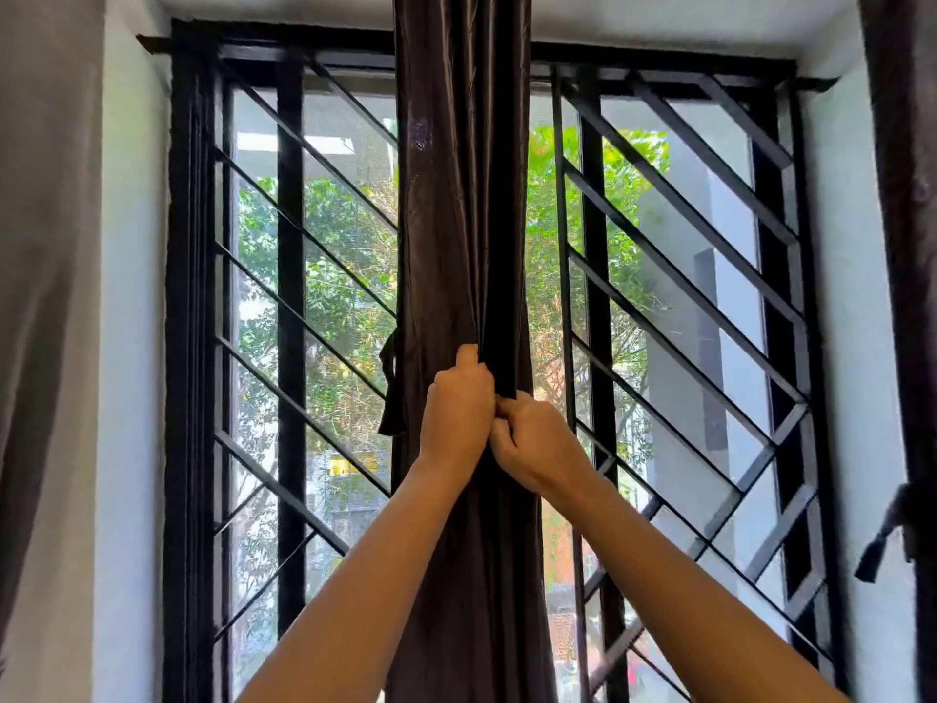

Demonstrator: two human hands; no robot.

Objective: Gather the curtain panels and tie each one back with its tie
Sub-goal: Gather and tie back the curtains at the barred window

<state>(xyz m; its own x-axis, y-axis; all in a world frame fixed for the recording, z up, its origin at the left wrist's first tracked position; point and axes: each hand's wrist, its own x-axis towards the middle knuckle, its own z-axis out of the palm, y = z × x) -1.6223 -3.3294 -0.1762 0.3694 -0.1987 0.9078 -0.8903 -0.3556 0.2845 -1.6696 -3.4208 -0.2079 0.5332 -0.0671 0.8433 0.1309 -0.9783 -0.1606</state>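
With fingers curled, the left hand point(459, 413) and right hand point(537, 443) grip the upright gathered curtain point(456, 195), its tie point(393, 383) dangling at the curtain's left edge, nearer the left hand.

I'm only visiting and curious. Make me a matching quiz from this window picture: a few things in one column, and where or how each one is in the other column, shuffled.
Things:
1 left hand
2 right hand
3 tie
4 window grille

States:
a black bars, many diagonal, behind the curtain
b dangles loose at the curtain's left edge
c grips the curtain, the higher of the two
d grips the curtain, the lower of the two

Pairs: 1-c, 2-d, 3-b, 4-a
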